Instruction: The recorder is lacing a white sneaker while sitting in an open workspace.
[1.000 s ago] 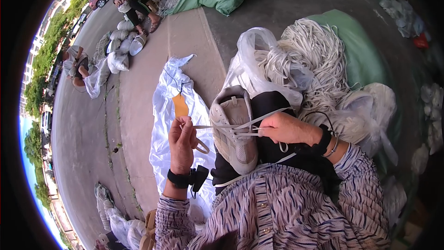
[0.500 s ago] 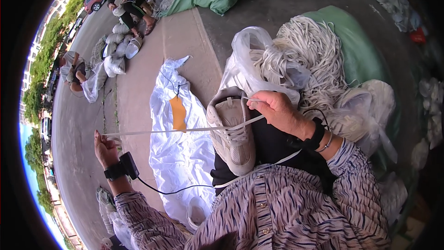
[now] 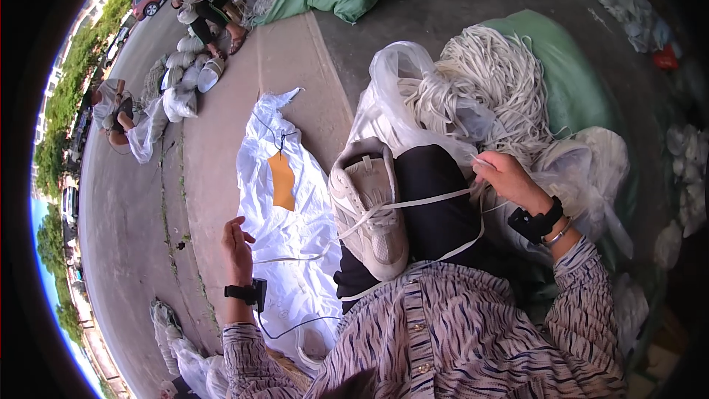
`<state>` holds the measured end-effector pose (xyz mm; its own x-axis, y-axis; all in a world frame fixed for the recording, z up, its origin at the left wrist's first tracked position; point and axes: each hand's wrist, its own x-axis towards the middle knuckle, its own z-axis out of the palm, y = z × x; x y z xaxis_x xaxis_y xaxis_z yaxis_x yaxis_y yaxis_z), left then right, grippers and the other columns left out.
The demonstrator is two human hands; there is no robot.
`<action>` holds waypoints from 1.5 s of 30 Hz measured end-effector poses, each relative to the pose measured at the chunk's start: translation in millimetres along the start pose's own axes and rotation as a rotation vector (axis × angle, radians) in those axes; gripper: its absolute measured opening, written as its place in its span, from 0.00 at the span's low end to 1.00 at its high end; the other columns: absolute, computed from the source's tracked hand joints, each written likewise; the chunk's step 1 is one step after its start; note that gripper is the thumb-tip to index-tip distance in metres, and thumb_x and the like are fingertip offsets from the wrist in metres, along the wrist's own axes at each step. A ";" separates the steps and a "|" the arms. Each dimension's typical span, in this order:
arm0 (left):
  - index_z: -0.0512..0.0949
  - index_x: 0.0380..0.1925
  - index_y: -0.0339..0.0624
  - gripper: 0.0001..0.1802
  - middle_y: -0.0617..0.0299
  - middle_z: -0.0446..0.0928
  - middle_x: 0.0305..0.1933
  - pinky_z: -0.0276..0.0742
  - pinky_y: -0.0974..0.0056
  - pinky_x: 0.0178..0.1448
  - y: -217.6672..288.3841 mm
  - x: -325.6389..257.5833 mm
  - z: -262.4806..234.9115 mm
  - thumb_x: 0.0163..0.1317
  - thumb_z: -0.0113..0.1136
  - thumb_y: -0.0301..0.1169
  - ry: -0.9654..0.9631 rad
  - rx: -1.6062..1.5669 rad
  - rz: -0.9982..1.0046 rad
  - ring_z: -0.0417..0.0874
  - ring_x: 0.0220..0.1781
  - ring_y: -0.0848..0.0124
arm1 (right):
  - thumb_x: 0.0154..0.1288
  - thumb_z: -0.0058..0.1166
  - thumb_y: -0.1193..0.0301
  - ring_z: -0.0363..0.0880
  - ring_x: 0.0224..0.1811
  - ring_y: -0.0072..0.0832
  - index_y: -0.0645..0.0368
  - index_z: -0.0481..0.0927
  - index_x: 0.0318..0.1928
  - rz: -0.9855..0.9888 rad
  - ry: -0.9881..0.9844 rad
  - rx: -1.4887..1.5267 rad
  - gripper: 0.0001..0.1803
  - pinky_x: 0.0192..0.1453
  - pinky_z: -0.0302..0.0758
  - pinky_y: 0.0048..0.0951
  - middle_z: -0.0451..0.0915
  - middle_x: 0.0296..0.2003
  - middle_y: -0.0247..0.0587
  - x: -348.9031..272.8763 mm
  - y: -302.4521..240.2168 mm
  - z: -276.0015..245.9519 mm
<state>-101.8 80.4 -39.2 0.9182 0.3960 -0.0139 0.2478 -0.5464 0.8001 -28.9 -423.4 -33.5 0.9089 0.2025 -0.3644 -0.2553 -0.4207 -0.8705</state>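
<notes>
A beige sneaker rests on my black-trousered lap, toe toward me. A flat off-white shoelace runs through its front eyelets and out to both sides. My right hand is closed in a pinch on the lace, right of the shoe, with a short end showing above the fingertips. To the left of the shoe, my left hand is raised with its fingers up and loosely apart. The slack left length of lace ends beside its palm; no grip on it shows.
A heap of off-white laces spills from a clear plastic bag ahead right, near a green sack. A white sack with an orange tag lies left. Two people sit farther off among bundles.
My left hand has come in toward the shoe, and its length of lace went from taut to slack. My right hand has moved right, drawing lace out from the shoe.
</notes>
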 end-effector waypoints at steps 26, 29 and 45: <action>0.73 0.39 0.37 0.16 0.71 0.64 0.23 0.58 0.75 0.27 126.9 -51.3 100.5 0.69 0.46 0.40 -0.455 -0.458 -0.117 0.59 0.22 0.81 | 0.55 0.56 0.71 0.78 0.30 0.42 0.59 0.77 0.28 -0.749 0.071 -0.482 0.05 0.34 0.74 0.38 0.76 0.27 0.42 19.9 -38.3 87.4; 0.72 0.41 0.39 0.15 0.72 0.61 0.23 0.55 0.75 0.26 100.6 -51.9 96.8 0.69 0.42 0.39 -0.473 -0.623 -0.164 0.54 0.20 0.83 | 0.55 0.56 0.72 0.78 0.29 0.41 0.59 0.76 0.27 -0.755 0.084 -0.458 0.05 0.32 0.74 0.37 0.76 0.26 0.42 21.7 -37.5 91.2; 0.71 0.37 0.34 0.09 0.60 0.79 0.27 0.74 0.74 0.30 108.9 -61.2 102.5 0.68 0.49 0.30 -0.534 -0.431 -0.087 0.76 0.24 0.79 | 0.54 0.57 0.71 0.78 0.30 0.43 0.61 0.75 0.27 -0.733 -0.063 -0.584 0.07 0.34 0.74 0.38 0.76 0.26 0.44 18.9 -47.5 93.0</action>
<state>-99.3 -79.0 -12.8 0.9544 -0.0530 -0.2939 0.2840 -0.1430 0.9481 -30.2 -317.3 -29.8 0.7538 0.6330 0.1765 0.5948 -0.5429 -0.5928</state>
